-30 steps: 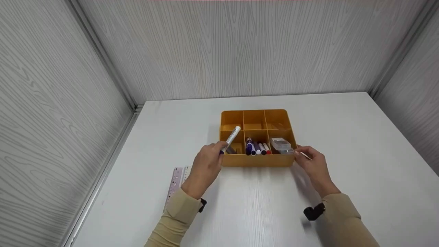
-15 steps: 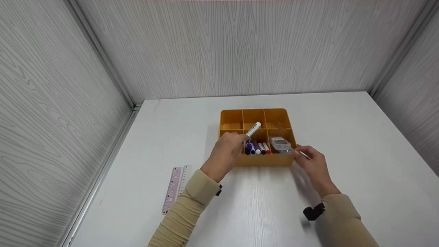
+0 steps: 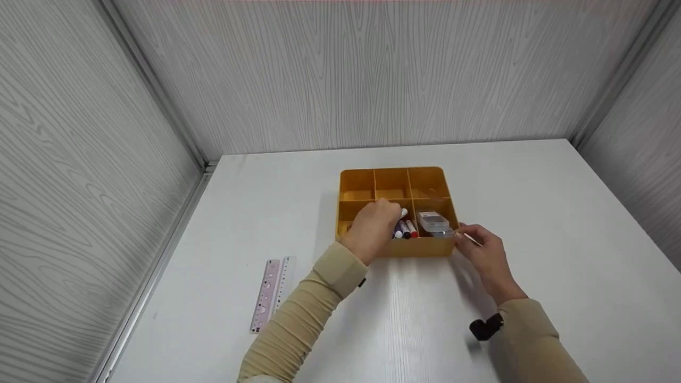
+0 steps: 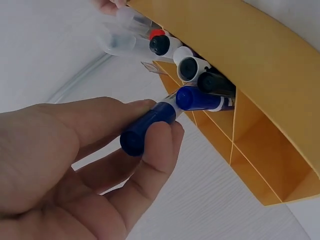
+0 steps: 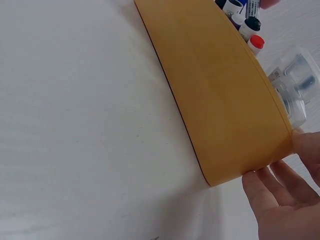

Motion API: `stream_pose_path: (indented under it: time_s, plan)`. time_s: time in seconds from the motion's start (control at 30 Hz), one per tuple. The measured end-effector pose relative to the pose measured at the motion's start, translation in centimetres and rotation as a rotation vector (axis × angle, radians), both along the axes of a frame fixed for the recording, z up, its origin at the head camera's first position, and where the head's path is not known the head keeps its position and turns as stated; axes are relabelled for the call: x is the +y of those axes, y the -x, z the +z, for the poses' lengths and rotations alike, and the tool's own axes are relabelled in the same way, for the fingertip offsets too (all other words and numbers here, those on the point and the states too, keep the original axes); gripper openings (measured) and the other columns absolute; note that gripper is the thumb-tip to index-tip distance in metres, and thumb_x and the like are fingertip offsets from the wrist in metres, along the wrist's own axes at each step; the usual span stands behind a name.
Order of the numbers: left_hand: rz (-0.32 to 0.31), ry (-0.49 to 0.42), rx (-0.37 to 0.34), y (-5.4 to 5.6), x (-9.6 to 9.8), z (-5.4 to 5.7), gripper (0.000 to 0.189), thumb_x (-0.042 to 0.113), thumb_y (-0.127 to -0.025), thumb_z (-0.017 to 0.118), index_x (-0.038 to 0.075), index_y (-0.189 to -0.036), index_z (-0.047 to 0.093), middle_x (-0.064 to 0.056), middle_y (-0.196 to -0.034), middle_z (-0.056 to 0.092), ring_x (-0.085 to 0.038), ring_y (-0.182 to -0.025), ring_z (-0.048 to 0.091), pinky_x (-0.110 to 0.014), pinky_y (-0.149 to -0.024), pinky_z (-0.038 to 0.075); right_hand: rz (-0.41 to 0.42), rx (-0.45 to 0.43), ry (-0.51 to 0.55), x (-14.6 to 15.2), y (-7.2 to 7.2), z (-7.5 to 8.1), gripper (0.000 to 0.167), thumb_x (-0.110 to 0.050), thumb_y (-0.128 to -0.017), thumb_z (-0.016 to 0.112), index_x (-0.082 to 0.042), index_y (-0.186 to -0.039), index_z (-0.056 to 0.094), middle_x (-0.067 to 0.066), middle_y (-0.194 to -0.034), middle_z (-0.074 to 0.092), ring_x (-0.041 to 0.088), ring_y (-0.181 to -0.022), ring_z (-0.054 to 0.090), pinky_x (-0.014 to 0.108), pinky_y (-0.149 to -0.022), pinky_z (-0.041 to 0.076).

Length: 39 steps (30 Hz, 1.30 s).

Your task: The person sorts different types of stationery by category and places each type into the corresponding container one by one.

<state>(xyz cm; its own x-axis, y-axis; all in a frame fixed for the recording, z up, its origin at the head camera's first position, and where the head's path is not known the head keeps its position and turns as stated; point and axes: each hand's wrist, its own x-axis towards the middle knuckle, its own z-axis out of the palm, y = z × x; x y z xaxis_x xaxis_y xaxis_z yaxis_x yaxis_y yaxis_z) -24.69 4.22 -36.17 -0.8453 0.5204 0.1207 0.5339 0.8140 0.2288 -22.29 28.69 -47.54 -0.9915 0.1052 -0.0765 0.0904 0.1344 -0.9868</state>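
My left hand (image 3: 372, 229) is over the front middle compartment of the yellow divided organizer box (image 3: 423, 247). In the left wrist view its thumb and fingers pinch a marker by the blue cap (image 4: 145, 131), the white barrel pointing into the compartment. Beside it lie several markers, among them a blue-capped marker (image 4: 200, 98) and a red-capped marker (image 5: 256, 42). My right hand (image 3: 487, 258) grips the box's front right corner, thumb at the rim and fingers against the side wall. From the head camera, the left hand covers most of the held marker.
A clear plastic case (image 3: 433, 221) sits in the front right compartment. On the white table (image 3: 425, 319), left of the box, lie a pink ruler (image 3: 265, 298) and a clear ruler (image 3: 283, 282), partly beneath the left sleeve. Grey wood-grain panels (image 3: 340, 74) surround the table.
My left hand has moved right and down with the marker, from above the front left compartment to the front middle one. The right hand stays at the box's corner.
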Motion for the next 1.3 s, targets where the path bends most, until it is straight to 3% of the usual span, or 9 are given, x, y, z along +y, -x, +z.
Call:
stream_pose_path:
  time_s: [0.2, 0.43, 0.63, 0.83, 0.93, 1.03, 1.13, 1.3]
  plan:
    - [-0.004, 0.081, 0.067, 0.6, 1.7, -0.3, 0.013, 0.005, -0.094, 0.065, 0.009, -0.1, 0.076, -0.003, -0.089, 0.074, -0.008, -0.071, 0.061, -0.021, -0.063, 0.053, 0.0, 0.013, -0.014, 0.0, 0.0, 0.0, 0.031, -0.018, -0.101, 0.057, 0.003, -0.123, 0.053, 0.017, -0.156, 0.038, 0.032, -0.142, 0.042, 0.013, -0.093, 0.049]
    - [0.053, 0.151, 0.089, 1.3, 3.1, -1.8, 0.016, 0.008, -0.095, 0.065, 0.011, -0.104, 0.077, -0.003, -0.092, 0.076, -0.013, -0.076, 0.071, -0.027, -0.066, 0.06, 0.013, 0.006, -0.028, 0.0, 0.2, -0.1, 0.032, -0.021, -0.101, 0.058, 0.002, -0.123, 0.054, 0.016, -0.157, 0.037, 0.033, -0.142, 0.041, 0.013, -0.094, 0.049]
    - [0.092, 0.163, 0.129, 1.5, 3.1, -2.7, 0.015, 0.012, -0.096, 0.063, 0.01, -0.098, 0.078, -0.003, -0.087, 0.076, -0.014, -0.072, 0.071, -0.028, -0.063, 0.059, 0.02, 0.02, -0.031, 0.0, 0.2, -0.1, 0.033, -0.021, -0.101, 0.058, 0.003, -0.123, 0.053, 0.016, -0.156, 0.038, 0.033, -0.143, 0.04, 0.013, -0.094, 0.049]
    - [0.115, 0.25, 0.181, 1.5, 2.9, -3.2, 0.017, 0.018, -0.097, 0.063, 0.013, -0.093, 0.079, 0.001, -0.075, 0.07, -0.011, -0.06, 0.062, -0.027, -0.058, 0.057, 0.026, 0.026, -0.043, 0.0, 0.3, -0.2, 0.033, -0.023, -0.1, 0.059, 0.002, -0.122, 0.054, 0.015, -0.156, 0.038, 0.033, -0.144, 0.039, 0.013, -0.094, 0.049]
    - [0.119, 0.246, 0.167, 1.5, 2.8, -3.3, 0.024, 0.018, -0.098, 0.059, 0.012, -0.083, 0.077, 0.003, -0.062, 0.055, -0.011, -0.055, 0.049, -0.024, -0.051, 0.049, 0.021, 0.031, -0.019, 0.0, 0.3, -0.2, 0.035, -0.023, -0.099, 0.061, 0.003, -0.122, 0.054, 0.016, -0.156, 0.039, 0.033, -0.144, 0.04, 0.014, -0.094, 0.049]
    - [0.119, 0.205, 0.108, 1.5, 2.6, -3.3, 0.029, 0.018, -0.098, 0.055, 0.012, -0.077, 0.073, 0.003, -0.059, 0.042, -0.013, -0.057, 0.042, -0.025, -0.05, 0.038, 0.017, 0.023, -0.007, 0.0, 0.2, -0.3, 0.036, -0.024, -0.099, 0.061, 0.003, -0.122, 0.054, 0.015, -0.156, 0.039, 0.032, -0.144, 0.04, 0.014, -0.094, 0.049]
    - [0.11, 0.148, 0.045, 1.4, 2.3, -3.4, 0.027, 0.022, -0.099, 0.055, 0.011, -0.08, 0.072, 0.001, -0.065, 0.048, -0.014, -0.061, 0.044, -0.025, -0.053, 0.038, 0.009, 0.006, -0.009, 0.0, 0.3, -0.4, 0.035, -0.024, -0.098, 0.062, 0.001, -0.122, 0.055, 0.014, -0.156, 0.04, 0.031, -0.144, 0.04, 0.013, -0.093, 0.049]
    - [0.093, 0.062, 0.008, 1.1, 2.0, -3.0, 0.022, 0.028, -0.099, 0.057, 0.012, -0.099, 0.073, -0.003, -0.089, 0.064, -0.014, -0.072, 0.053, -0.023, -0.064, 0.049, 0.005, -0.001, -0.02, 0.0, 0.2, -0.3, 0.033, -0.023, -0.099, 0.06, 0.001, -0.122, 0.055, 0.014, -0.156, 0.039, 0.031, -0.144, 0.039, 0.014, -0.094, 0.049]
